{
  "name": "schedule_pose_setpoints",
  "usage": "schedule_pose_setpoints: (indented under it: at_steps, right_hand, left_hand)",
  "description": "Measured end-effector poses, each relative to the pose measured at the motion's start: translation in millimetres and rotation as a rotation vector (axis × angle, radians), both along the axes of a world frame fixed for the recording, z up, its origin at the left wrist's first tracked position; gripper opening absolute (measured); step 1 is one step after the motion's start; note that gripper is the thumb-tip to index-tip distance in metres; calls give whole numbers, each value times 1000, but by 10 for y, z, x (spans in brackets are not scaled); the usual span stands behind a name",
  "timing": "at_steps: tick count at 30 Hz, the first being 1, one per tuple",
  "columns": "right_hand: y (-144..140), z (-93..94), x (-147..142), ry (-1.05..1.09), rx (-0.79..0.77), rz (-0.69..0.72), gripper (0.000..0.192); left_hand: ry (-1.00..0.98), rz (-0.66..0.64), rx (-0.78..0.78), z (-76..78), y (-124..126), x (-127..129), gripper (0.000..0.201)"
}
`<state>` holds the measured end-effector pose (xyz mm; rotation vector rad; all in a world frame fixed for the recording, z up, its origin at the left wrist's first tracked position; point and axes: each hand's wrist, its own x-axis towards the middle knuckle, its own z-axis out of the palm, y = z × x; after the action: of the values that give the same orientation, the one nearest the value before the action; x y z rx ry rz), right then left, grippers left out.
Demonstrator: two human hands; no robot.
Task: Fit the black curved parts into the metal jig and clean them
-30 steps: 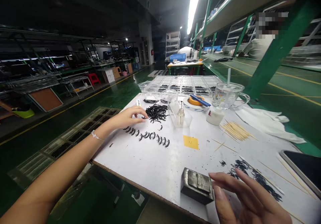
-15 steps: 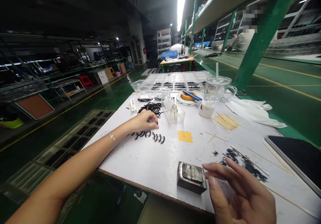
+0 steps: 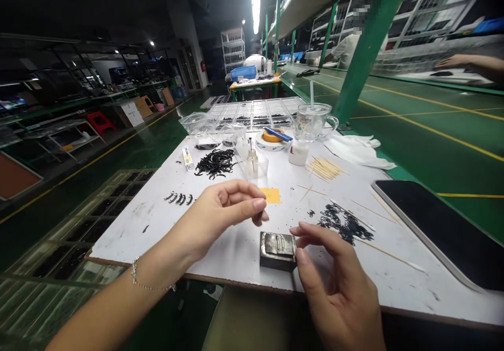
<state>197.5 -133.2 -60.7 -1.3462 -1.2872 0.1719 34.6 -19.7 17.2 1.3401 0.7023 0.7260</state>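
My left hand (image 3: 232,204) hovers over the middle of the table, thumb and fingers pinched together. A small dark piece shows just under its fingertips; its shape is mostly hidden. My right hand (image 3: 342,283) is half curled, with thumb and forefinger apart at the right side of a small metal block (image 3: 271,261). That block has a raised plate on top with narrow curved ridges. Left of my left hand lies a short row of curved black pieces (image 3: 181,199). Behind them is a pile of similar black pieces (image 3: 216,163). A yellow paper square (image 3: 272,195) is partly covered by my left fingers.
Right of the block lie small black bits (image 3: 340,222), cotton swabs (image 3: 389,255) and a phone (image 3: 441,230). Farther back are toothpicks (image 3: 325,167), a small bottle (image 3: 252,163), tape rolls (image 3: 272,136) and a glass mug (image 3: 311,123). A co-worker's hand (image 3: 457,62) shows far right.
My left hand has moved from the row of black pieces rightward and nearer, close to the block. My right hand's fingers have curled in at the block's side. The view has shifted right.
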Motion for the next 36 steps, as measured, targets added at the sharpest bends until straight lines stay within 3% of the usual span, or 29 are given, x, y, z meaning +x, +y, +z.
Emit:
schedule_pose_setpoints:
  at_steps: [2,6,12,23,27,30,36]
  right_hand:
    - [1,-2,30,-32,16,32,26]
    - [7,14,59,-66,74,83,28]
    - [4,40,108,-176,158,187,30]
    - [11,28,103,-262,159,161,33]
    - [24,34,97,-273,181,164,33]
    - [37,28,92,-263,185,161,34]
    - [30,-14,85,-230,170,163,32]
  left_hand:
    - [-20,-21,-117,-61,-101,64,22]
    - [47,-31,-121,-168,-176,143,24]
    - [59,-32,-263,-249,-172,168,30]
    - [198,78,73,-390,-409,31,31]
    - [200,101,126,-477,-448,-37,39]
    - [168,72,127,-513,-445,-32,35]
    - [188,90,180,-492,-451,16,31]
